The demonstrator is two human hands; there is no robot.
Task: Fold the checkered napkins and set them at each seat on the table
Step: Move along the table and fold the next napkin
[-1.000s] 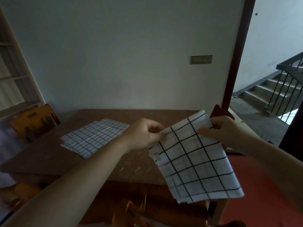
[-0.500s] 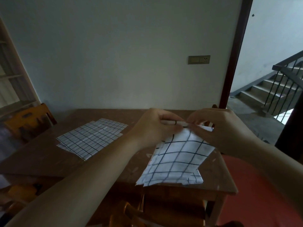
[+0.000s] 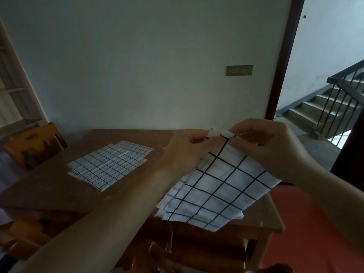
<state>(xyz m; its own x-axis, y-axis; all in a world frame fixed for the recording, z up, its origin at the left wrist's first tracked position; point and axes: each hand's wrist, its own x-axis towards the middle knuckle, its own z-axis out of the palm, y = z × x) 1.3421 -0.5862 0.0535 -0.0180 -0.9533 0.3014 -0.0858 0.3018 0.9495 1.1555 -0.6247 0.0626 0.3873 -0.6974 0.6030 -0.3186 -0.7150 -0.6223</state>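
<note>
Left hand [image 3: 187,148] and right hand [image 3: 264,146] are raised above the tabletop [image 3: 59,194], close together, each pinching the top corner of the held napkin [image 3: 216,190]. The held napkin is folded, white with a black grid; it hangs below the hands and over the near right part of the tabletop. Whether its lower edge touches the tabletop cannot be told. A stack of napkins [image 3: 110,164] lies flat on the tabletop, left of the held napkin and well apart from it. A wooden chair [image 3: 33,144] stands at the left end of the tabletop.
</note>
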